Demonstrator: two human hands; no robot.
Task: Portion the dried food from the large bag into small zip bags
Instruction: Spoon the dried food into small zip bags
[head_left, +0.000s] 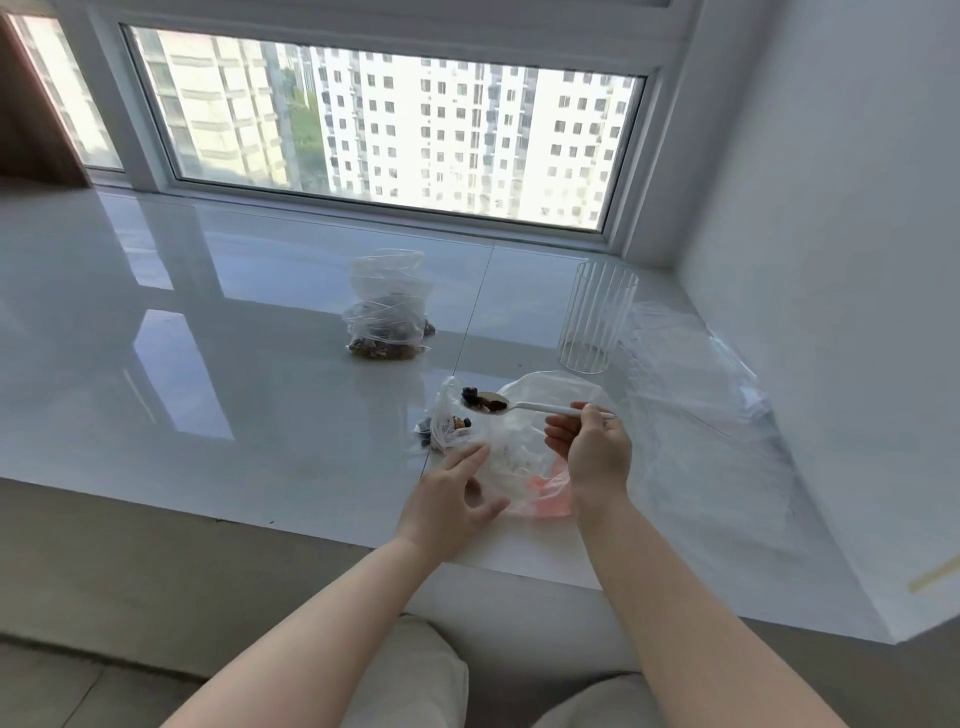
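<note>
On the shiny white window ledge (234, 374), the right hand (592, 457) pinches a white plastic spoon (519, 405) of dark dried food above the clear plastic bag (519, 447), with the left hand (452, 499) at 7 o'clock, its fingers spread loose.

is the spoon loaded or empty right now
Loaded. The white spoon, held by the right hand, carries dark dried pieces in its bowl, level above the clear bag on the sill.

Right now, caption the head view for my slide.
Right hand holds a loaded white spoon over a small zip bag; left hand beside it.
</note>
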